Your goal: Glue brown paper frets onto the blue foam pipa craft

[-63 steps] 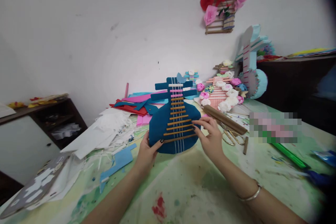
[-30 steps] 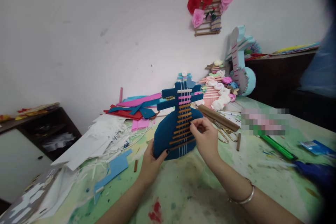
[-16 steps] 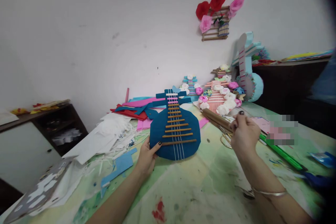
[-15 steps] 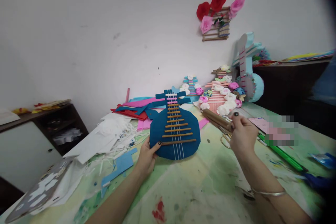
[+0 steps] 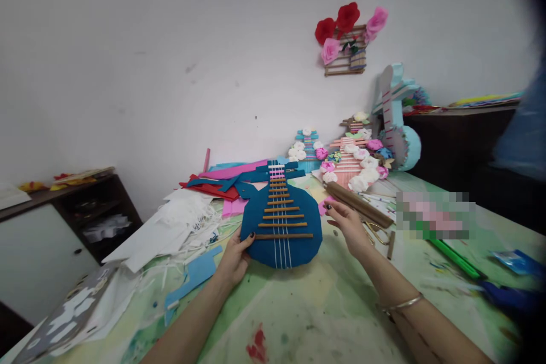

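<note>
A dark blue craft lute (image 5: pixel 256 213) leans upright over the table, with brown sticks across its body and white strings down its middle. Its lower left edge is gripped by my left hand (image 5: pixel 234 259), thumb on the front and the other fingers mostly hidden behind. Just off the lute's right edge is my right hand (image 5: pixel 347 227), fingers stretched out and slightly apart, with nothing visible in them. Behind that hand lie brown rolled sticks (image 5: pixel 358 203) and gold-handled scissors (image 5: pixel 379 233). A short brown piece (image 5: pixel 391 245) rests beside the scissors.
White paper sheets (image 5: pixel 149 233) and a light blue cutout (image 5: pixel 198 273) lie on the left. Coloured strips (image 5: pixel 217 187) are piled behind. Flower-covered craft instruments (image 5: pixel 350 165) stand by the wall. On the right are a green cutter (image 5: pixel 458 260) and a blue packet (image 5: pixel 518 263).
My right hand has moved left and down to the lute's right side, and its fingers have spread from a closed pose. The short brown piece by the scissors now shows. My left hand keeps its grip.
</note>
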`<action>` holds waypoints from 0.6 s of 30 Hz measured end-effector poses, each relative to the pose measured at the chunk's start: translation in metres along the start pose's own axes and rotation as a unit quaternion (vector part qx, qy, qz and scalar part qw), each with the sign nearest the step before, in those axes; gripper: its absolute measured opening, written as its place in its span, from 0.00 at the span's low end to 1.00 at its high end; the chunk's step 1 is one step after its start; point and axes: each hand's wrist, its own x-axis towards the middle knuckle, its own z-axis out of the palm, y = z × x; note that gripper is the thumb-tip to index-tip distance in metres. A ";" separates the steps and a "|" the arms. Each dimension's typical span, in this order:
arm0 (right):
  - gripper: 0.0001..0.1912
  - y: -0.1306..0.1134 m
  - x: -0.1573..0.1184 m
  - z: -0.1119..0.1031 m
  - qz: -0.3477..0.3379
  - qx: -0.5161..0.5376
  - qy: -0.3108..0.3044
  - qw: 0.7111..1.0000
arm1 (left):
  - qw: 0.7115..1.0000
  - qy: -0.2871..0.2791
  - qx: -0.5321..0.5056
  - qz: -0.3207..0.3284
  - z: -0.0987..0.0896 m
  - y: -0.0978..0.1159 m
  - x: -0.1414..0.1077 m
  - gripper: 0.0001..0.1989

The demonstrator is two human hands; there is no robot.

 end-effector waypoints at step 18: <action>0.18 -0.018 -0.011 0.000 0.012 0.083 -0.056 0.995 | 0.995 -0.051 0.038 -0.077 0.011 0.012 -0.018 0.27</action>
